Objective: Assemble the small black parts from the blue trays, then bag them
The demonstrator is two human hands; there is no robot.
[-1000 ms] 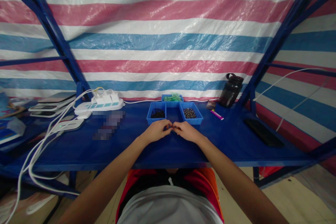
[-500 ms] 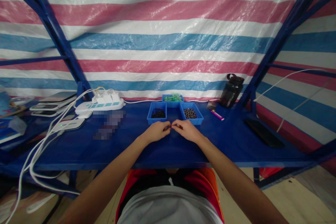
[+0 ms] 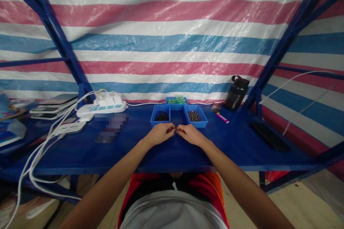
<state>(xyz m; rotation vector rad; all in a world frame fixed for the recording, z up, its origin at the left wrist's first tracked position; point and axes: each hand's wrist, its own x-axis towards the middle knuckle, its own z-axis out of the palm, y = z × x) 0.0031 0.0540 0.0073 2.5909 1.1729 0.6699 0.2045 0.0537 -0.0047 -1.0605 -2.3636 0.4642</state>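
Note:
My left hand (image 3: 161, 133) and my right hand (image 3: 189, 134) meet over the middle of the blue table, fingertips pinched close together. Whatever lies between the fingertips is too small to make out. Just beyond my left hand is a blue bin (image 3: 153, 118) holding small dark pieces (image 3: 161, 116). Beyond my right hand stands a second blue bin (image 3: 203, 124) with small shiny metallic pieces (image 3: 194, 116). Farther back, between these two, a third blue bin (image 3: 177, 106) contains green items in clear wrapping (image 3: 176, 100).
A white power strip (image 3: 102, 108) with plugs and cables lies left, near white devices (image 3: 71, 127). On the right are a dark bottle (image 3: 236, 93), a purple packet (image 3: 222, 118) and a black phone-like slab (image 3: 270, 136). Blue frame posts (image 3: 282, 43) and a striped sheet (image 3: 172, 46) enclose the table.
My hands stay at nearly the same place. The right fingers have shifted slightly, and both hands remain pinched.

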